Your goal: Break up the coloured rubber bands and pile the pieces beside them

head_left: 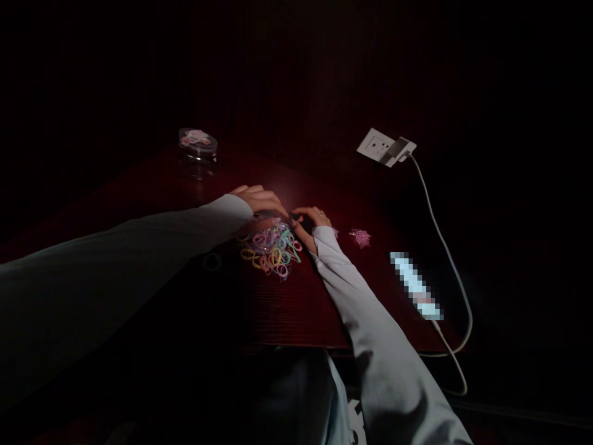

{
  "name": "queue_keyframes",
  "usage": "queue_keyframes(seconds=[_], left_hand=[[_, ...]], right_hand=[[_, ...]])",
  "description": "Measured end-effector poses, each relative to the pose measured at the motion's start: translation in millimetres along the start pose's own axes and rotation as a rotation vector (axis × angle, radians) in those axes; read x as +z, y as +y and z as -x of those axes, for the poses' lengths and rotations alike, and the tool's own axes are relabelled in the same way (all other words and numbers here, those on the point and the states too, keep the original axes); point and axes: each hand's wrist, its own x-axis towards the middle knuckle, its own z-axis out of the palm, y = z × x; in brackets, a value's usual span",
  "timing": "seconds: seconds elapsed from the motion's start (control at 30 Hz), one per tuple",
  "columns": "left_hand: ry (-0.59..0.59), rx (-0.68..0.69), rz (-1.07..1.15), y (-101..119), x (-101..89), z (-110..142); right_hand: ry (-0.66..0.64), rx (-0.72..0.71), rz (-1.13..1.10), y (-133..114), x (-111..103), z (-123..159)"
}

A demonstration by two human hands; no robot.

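A loose pile of small pastel looped bands (275, 250) lies on the dark red wood-grained surface (296, 315), well in from its near edge. The left hand (260, 199) arches palm-down over the pile's far side, fingers bent; the right hand (312, 221) curls at its right, thumb and forefinger toward the left fingertips. Whether either pinches a band I cannot tell. A small cluster of thin pink strands (360, 238) and a lit, blurred rectangular screen (416, 286) lie toward the right edge, a clear round lidded jar (199, 154) toward the far edge
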Motion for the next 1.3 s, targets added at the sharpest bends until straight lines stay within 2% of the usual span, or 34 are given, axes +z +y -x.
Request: queue_keyframes(seconds=[0.1, 0.33, 0.43, 0.6, 0.83, 1.07, 1.2, 1.3], left_hand=[[-0.034, 0.088, 0.056, 0.4, 1.7, 2.5], [0.010, 0.226, 0.209, -6.4, -2.5, 4.5], [-0.019, 0.211, 0.214, -8.9, -3.8, 4.8], [0.006, 0.195, 0.197, -12.8, -0.5, 5.2], [-0.065, 0.212, 0.189, -7.7, -7.2, 4.4], [-0.030, 0.215, 0.200, 0.3, -10.6, 5.7], [-0.039, 0.165, 0.194, -1.2, -11.0, 5.4], [0.015, 0.163, 0.198, -0.3, -10.9, 3.7]], right_hand=[[-0.039, 0.045, 0.023, -0.7, -3.9, 2.4], [-0.045, 0.069, -0.020, -0.3, -0.9, 2.3], [-0.043, 0.053, -0.041, -3.4, -0.6, 3.3], [-0.090, 0.045, -0.029, -8.1, 0.4, 4.6], [-0.074, 0.034, -0.026, -6.6, 4.3, 3.8], [-0.024, 0.050, -0.094, -5.3, 2.7, 2.5], [-0.001, 0.067, -0.181, -5.6, 0.8, 2.1], [0.005, 0.084, -0.246, -8.5, -0.9, 2.9]])
